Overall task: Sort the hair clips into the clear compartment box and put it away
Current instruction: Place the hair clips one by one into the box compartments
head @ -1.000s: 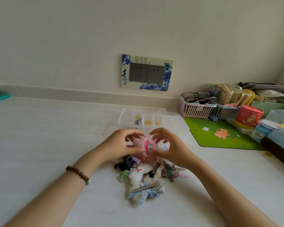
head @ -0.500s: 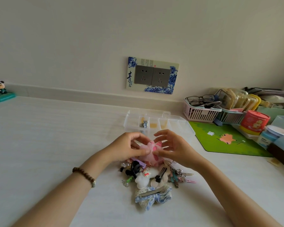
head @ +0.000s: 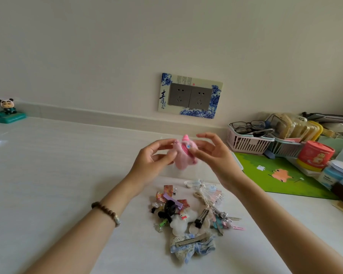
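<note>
Both hands hold a pink plush hair clip (head: 183, 156) up above the white table. My left hand (head: 153, 162) pinches its left side. My right hand (head: 214, 155) grips its right side with thumb and fingers. Below them lies a pile of hair clips (head: 194, 214), among them a white plush clip, black clips, and a blue fabric bow clip (head: 192, 247) at the near end. The clear compartment box is almost wholly hidden behind my hands; only its right edge (head: 238, 162) shows beside my right wrist.
A green mat (head: 281, 175) lies on the right. Behind it stand a pink basket (head: 248, 140) with glasses, a red tub (head: 315, 155) and several containers. A panda figurine (head: 7, 111) sits far left. A socket plate (head: 190, 95) is on the wall.
Both hands lifted the pink plush clip up from just over the pile, and it now covers the box. The camera tilted, so the pile sits lower in view.
</note>
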Action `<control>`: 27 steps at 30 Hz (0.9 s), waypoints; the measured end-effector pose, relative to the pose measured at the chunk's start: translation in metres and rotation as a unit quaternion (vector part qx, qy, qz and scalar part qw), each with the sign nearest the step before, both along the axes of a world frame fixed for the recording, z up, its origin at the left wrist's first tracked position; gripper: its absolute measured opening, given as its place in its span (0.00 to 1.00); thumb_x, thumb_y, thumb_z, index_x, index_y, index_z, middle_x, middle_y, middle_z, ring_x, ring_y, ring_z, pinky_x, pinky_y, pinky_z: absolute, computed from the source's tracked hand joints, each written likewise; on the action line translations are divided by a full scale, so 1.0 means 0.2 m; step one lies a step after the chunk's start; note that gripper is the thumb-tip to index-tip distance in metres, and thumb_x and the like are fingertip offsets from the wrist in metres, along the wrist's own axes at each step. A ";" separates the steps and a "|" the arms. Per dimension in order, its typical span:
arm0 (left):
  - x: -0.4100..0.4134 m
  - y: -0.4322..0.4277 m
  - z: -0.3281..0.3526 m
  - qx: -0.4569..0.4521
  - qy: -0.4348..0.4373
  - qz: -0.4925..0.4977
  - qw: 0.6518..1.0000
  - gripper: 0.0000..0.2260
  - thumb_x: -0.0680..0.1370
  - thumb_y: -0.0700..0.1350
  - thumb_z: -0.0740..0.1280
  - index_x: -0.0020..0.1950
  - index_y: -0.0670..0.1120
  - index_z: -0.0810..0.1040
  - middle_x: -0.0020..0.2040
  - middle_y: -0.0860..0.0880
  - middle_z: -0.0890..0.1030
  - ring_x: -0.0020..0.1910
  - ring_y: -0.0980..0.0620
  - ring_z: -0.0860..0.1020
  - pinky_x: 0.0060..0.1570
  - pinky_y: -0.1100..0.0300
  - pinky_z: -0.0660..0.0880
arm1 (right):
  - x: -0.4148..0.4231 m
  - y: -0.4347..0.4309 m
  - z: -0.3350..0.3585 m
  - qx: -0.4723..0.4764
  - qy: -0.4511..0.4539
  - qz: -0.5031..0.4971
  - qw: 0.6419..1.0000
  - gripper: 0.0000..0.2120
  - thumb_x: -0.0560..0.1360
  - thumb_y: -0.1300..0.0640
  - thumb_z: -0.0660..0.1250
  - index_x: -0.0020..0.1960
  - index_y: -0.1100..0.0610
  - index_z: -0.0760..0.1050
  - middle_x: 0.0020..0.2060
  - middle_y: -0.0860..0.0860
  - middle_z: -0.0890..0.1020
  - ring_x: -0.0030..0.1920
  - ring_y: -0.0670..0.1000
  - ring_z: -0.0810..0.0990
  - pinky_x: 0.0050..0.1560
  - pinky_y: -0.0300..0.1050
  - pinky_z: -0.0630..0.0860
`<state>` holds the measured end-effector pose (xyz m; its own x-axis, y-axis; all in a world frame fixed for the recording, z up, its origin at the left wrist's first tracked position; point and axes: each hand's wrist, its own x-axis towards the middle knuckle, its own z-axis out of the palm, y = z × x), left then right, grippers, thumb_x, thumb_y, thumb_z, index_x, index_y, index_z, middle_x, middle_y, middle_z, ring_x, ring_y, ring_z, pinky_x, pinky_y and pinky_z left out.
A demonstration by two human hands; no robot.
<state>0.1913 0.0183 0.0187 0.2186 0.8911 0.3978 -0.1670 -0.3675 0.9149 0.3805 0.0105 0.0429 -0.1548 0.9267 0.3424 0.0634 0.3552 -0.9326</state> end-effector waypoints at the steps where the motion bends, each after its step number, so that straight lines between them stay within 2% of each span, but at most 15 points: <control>1: 0.00 0.01 0.01 -0.007 -0.032 0.012 0.999 0.15 0.71 0.48 0.70 0.56 0.49 0.78 0.54 0.49 0.81 0.50 0.51 0.82 0.49 0.61 0.77 | -0.04 0.03 0.02 0.002 0.004 0.006 1.000 0.22 0.66 0.56 0.71 0.58 0.57 0.71 0.52 0.53 0.83 0.51 0.50 0.83 0.47 0.40 0.79; 4: -0.03 0.04 -0.01 -0.021 -0.063 0.060 0.996 0.14 0.72 0.47 0.69 0.57 0.47 0.77 0.55 0.47 0.80 0.51 0.52 0.81 0.50 0.59 0.78 | -0.15 0.10 0.05 -0.015 -0.039 0.029 0.999 0.21 0.67 0.55 0.72 0.58 0.54 0.72 0.55 0.53 0.80 0.51 0.51 0.82 0.48 0.45 0.81; 6: -0.06 0.08 -0.03 -0.004 -0.044 0.123 0.991 0.12 0.74 0.44 0.68 0.58 0.48 0.76 0.53 0.49 0.80 0.51 0.53 0.80 0.50 0.62 0.77 | -0.20 0.16 0.07 -0.017 -0.052 0.004 0.998 0.19 0.69 0.57 0.71 0.58 0.53 0.70 0.55 0.54 0.79 0.51 0.52 0.82 0.46 0.46 0.82; 9: -0.13 0.17 -0.10 0.077 0.119 0.229 0.963 0.14 0.76 0.46 0.65 0.61 0.51 0.73 0.55 0.53 0.78 0.56 0.56 0.75 0.57 0.63 0.70 | -0.22 0.27 0.11 -0.012 -0.075 -0.067 0.995 0.18 0.71 0.56 0.70 0.56 0.56 0.67 0.52 0.56 0.78 0.45 0.50 0.81 0.39 0.39 0.81; 12: -0.17 0.21 -0.18 0.077 0.233 0.212 0.946 0.19 0.77 0.50 0.63 0.68 0.50 0.68 0.62 0.54 0.74 0.62 0.58 0.70 0.60 0.63 0.64 | -0.23 0.37 0.09 -0.018 -0.200 -0.080 0.976 0.18 0.72 0.53 0.70 0.57 0.57 0.69 0.51 0.56 0.79 0.41 0.49 0.79 0.36 0.37 0.78; 15: -0.17 0.24 -0.23 0.074 0.260 0.176 0.946 0.21 0.78 0.52 0.61 0.70 0.52 0.65 0.68 0.54 0.70 0.67 0.58 0.66 0.65 0.62 0.62 | -0.25 0.42 0.06 0.009 -0.310 -0.061 0.949 0.16 0.72 0.50 0.70 0.54 0.59 0.75 0.48 0.53 0.79 0.45 0.50 0.78 0.42 0.41 0.79; 18: -0.16 0.25 -0.22 0.104 0.272 0.158 0.944 0.19 0.78 0.52 0.60 0.69 0.53 0.66 0.68 0.54 0.70 0.68 0.57 0.65 0.68 0.56 0.63 | -0.27 0.43 0.05 0.039 -0.381 -0.070 0.921 0.14 0.75 0.47 0.65 0.50 0.56 0.80 0.45 0.50 0.81 0.44 0.51 0.78 0.45 0.47 0.77; 21: -0.14 0.23 -0.22 0.121 0.305 0.157 0.931 0.16 0.78 0.52 0.59 0.66 0.55 0.70 0.68 0.54 0.70 0.68 0.56 0.64 0.67 0.53 0.64 | -0.27 0.43 0.04 0.080 -0.414 -0.084 0.903 0.17 0.78 0.47 0.57 0.54 0.58 0.78 0.49 0.53 0.81 0.46 0.50 0.77 0.47 0.45 0.74; 25: -0.14 0.22 -0.21 0.132 0.317 0.172 0.923 0.15 0.78 0.51 0.59 0.65 0.54 0.71 0.68 0.54 0.69 0.68 0.56 0.63 0.65 0.60 0.62 | -0.20 0.40 0.03 0.100 -0.418 -0.072 0.900 0.22 0.80 0.45 0.52 0.48 0.56 0.81 0.51 0.51 0.79 0.50 0.49 0.75 0.50 0.45 0.70; 27: -0.13 0.21 -0.20 0.144 0.317 0.163 0.923 0.14 0.78 0.52 0.60 0.63 0.55 0.73 0.68 0.56 0.69 0.68 0.58 0.63 0.65 0.61 0.61 | -0.17 0.37 0.02 0.093 -0.419 -0.044 0.902 0.23 0.80 0.45 0.51 0.49 0.54 0.82 0.50 0.49 0.78 0.50 0.48 0.75 0.50 0.43 0.67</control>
